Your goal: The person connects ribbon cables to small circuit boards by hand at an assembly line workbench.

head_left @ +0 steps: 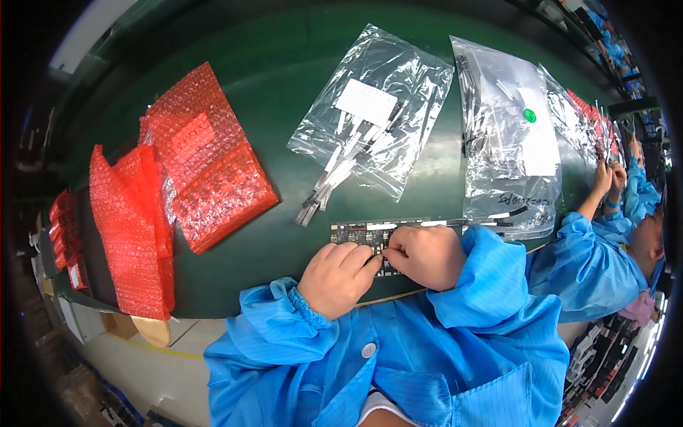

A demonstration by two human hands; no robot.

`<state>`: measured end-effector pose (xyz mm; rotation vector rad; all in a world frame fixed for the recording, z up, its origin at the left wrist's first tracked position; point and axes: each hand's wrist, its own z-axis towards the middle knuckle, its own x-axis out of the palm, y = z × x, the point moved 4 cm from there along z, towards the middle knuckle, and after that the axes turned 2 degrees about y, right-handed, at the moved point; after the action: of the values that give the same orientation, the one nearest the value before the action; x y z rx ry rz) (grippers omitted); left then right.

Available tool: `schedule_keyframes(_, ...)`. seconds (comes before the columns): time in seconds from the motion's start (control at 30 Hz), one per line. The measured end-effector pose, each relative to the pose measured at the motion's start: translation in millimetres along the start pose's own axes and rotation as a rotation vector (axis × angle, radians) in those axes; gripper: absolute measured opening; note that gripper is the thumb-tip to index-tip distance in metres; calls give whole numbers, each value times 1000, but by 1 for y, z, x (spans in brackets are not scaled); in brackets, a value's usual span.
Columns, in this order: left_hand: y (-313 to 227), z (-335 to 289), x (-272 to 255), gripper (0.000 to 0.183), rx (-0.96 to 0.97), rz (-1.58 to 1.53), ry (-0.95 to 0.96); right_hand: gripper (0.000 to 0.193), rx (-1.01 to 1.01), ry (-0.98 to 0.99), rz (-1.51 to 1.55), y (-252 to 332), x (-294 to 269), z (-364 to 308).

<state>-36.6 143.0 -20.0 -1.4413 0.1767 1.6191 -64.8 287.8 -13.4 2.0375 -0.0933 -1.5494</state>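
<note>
A dark circuit board point(343, 233) with small pale parts lies on the green table near its front edge. My left hand point(336, 279) rests over the board's lower left, its fingers curled and closed. Beside it, my right hand point(429, 257) covers the board's right part with thumb and forefinger pressed together. The fingertips of both hands nearly meet over the board's middle, and what they pinch there is too small to make out. A thin black-and-white cable point(434, 223) runs along the board's top edge and past my right hand.
Beyond the board lies a clear plastic bag point(420, 85) with flat cables point(334, 174) spilling out. Another clear bag point(491, 185) lies right of it. Red bubble wrap packs point(224, 196) cover the left side. A co-worker's hands point(606, 178) work at the right.
</note>
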Motion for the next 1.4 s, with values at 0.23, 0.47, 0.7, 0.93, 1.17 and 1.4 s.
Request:
schedule_keyframes(0.23, 0, 1, -1, 26, -4, -19, -3, 11, -43, -26, 0, 2, -3, -2)
schedule_keyframes(0.47, 34, 0, -51, 25, -301, 172, -187, 23, -105, 3, -23, 9, -43, -6)
schedule_keyframes(0.7, 59, -5, -47, 26, -540, 159, -138, 23, -37, 21, 5, -1, -44, -9)
schedule_keyframes(0.93, 51, 14, -63, 21, -432, 274, -199, 23, -31, 30, 14, -7, -41, -8)
schedule_keyframes(1.17, 61, 29, -41, 17, -332, 237, -100, 21, -38, -35, 30, -10, -46, -12)
schedule_keyframes(1.4, 55, 35, -71, 17, -450, 166, -291, 21, 79, -11, 76, -29, -49, -19)
